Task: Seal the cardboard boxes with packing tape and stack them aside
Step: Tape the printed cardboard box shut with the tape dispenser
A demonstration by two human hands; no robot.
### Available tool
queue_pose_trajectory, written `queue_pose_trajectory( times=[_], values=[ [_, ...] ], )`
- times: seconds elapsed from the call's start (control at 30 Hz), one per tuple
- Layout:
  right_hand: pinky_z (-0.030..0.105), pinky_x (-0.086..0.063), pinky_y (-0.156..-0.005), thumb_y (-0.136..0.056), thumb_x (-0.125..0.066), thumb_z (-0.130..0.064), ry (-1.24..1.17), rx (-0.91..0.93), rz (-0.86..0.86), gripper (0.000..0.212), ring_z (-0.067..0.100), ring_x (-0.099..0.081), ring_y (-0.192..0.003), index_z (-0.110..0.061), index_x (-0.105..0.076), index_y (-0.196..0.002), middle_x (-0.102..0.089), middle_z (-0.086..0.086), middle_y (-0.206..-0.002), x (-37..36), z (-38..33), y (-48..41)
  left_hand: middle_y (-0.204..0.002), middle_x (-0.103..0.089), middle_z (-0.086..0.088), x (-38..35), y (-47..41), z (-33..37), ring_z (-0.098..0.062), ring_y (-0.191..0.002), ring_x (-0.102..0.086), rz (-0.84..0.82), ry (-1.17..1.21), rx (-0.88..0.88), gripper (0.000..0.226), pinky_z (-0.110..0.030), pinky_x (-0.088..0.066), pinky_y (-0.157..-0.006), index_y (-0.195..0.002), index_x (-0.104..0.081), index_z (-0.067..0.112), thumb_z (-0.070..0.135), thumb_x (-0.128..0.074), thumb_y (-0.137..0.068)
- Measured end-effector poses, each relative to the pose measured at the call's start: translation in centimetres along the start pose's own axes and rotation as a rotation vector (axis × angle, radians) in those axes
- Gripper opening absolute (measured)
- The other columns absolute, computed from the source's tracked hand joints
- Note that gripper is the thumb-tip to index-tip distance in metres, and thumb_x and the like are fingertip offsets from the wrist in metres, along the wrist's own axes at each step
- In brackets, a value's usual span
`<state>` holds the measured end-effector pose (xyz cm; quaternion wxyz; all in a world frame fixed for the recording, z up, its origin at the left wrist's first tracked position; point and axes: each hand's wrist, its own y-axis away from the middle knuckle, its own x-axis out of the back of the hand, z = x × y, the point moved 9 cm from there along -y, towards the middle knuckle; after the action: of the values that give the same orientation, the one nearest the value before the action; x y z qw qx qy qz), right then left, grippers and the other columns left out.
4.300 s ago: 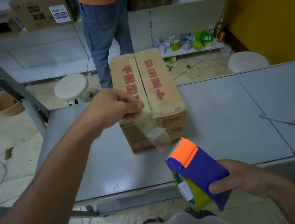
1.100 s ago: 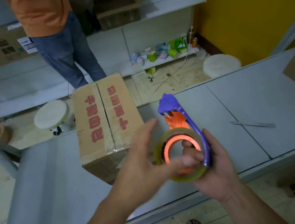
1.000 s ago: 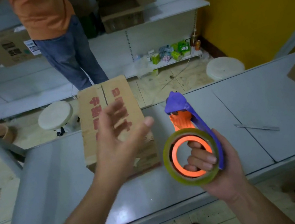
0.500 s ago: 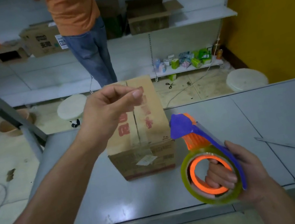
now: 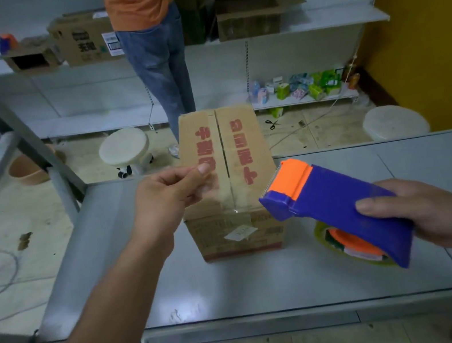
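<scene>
Since half a second ago, I have turned the tape dispenser (image 5: 336, 203) over. Its purple back now faces up, the tape roll (image 5: 349, 243) hangs beneath, and the orange toothed end points at the cardboard box (image 5: 242, 150). My left hand (image 5: 172, 199) has dropped to the box's top left flap. Its fingers (image 5: 202, 170) are pinched thumb to forefinger over the near part of that flap; whether clear tape lies between them I cannot tell. My right hand (image 5: 428, 214) grips the dispenser's rear end, fingers wrapped over the back.

The box stands upright on the grey worktop (image 5: 237, 278), flaps closed, centre seam running away from me. The dispenser is held above the worktop, just right of the box's near corner.

Beyond the worktop:
- a person (image 5: 156, 56) in an orange top, directly behind the box
- a white stool (image 5: 124, 150) to the left
- a second stool (image 5: 394, 123) at far right
- scissors (image 5: 272, 123) on the floor
- an open carton (image 5: 248, 16) on the shelf
</scene>
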<state>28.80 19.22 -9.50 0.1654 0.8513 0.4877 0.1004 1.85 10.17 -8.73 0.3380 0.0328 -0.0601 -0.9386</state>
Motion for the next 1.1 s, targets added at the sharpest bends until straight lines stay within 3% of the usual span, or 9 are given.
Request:
queue_pose_trajectory(
  times=[0.13, 0.23, 0.33, 0.53, 0.73, 1.1],
  values=[
    [0.019, -0.051, -0.055, -0.027, -0.083, -0.073, 0.259, -0.088, -0.032, 0.077, 0.02, -0.069, -0.067, -0.019, -0.076, -0.082, -0.074, 0.015, -0.083, 1.0, -1.7, -0.6, -0.078, -0.075, -0.011, 1.6, 1.0, -2.3, -0.025, -0.074, -0.063, 0.114, 0.091, 0.035, 0.017, -0.037, -0.053, -0.077, -0.077, -0.077, 0.009, 0.026, -0.077, -0.073],
    [0.02, -0.052, -0.057, -0.031, -0.084, -0.069, 0.383, -0.141, -0.03, 0.08, 0.023, -0.069, -0.069, -0.013, -0.073, -0.087, -0.074, 0.015, -0.085, 2.0, -2.8, -0.6, -0.071, -0.072, -0.003, 4.2, 1.5, -4.1, -0.016, -0.07, -0.062, 0.25, 0.159, 0.067, 0.013, -0.024, -0.055, -0.07, -0.08, -0.075, 0.009, 0.021, -0.073, -0.083],
    [0.027, -0.053, -0.063, -0.029, -0.086, -0.065, 0.468, -0.198, -0.018, 0.088, 0.03, -0.071, -0.075, -0.01, -0.072, -0.096, -0.075, 0.015, -0.088, 2.8, -3.3, -0.7, -0.077, -0.07, -0.006, 5.3, 2.1, -6.1, -0.016, -0.076, -0.06, 0.282, 0.212, 0.121, 0.016, -0.016, -0.054, -0.065, -0.086, -0.075, 0.006, 0.022, -0.072, -0.085],
    [0.029, -0.053, -0.064, -0.019, -0.085, -0.071, 0.574, -0.228, -0.002, 0.103, 0.03, -0.071, -0.075, -0.009, -0.072, -0.1, -0.075, 0.016, -0.088, 3.5, -4.7, -2.1, -0.082, -0.07, -0.009, 5.4, 1.9, -7.0, -0.017, -0.077, -0.062, 0.326, 0.307, 0.141, 0.012, -0.018, -0.053, -0.067, -0.085, -0.074, 0.007, 0.02, -0.074, -0.085],
    [0.042, -0.047, -0.081, -0.019, -0.083, -0.074, 0.635, -0.26, -0.005, 0.107, 0.039, -0.069, -0.087, -0.008, -0.071, -0.102, -0.074, 0.015, -0.09, 3.8, -5.0, -3.3, -0.071, -0.068, 0.003, 5.7, 1.5, -8.0, -0.012, -0.069, -0.055, 0.362, 0.235, 0.13, 0.013, -0.017, -0.049, -0.061, -0.076, -0.072, 0.013, 0.023, -0.077, -0.082],
    [0.034, -0.052, -0.075, -0.019, -0.083, -0.073, 0.621, -0.34, -0.073, 0.106, 0.025, -0.072, -0.082, -0.011, -0.068, -0.104, -0.076, 0.009, -0.092, 4.3, -1.7, -5.1, -0.079, -0.071, 0.005, 5.8, 1.5, -10.0, -0.008, -0.071, -0.056, 0.41, 0.143, 0.109, 0.01, -0.021, -0.048, -0.068, -0.082, -0.075, 0.016, 0.026, -0.076, -0.083]
  ],
)
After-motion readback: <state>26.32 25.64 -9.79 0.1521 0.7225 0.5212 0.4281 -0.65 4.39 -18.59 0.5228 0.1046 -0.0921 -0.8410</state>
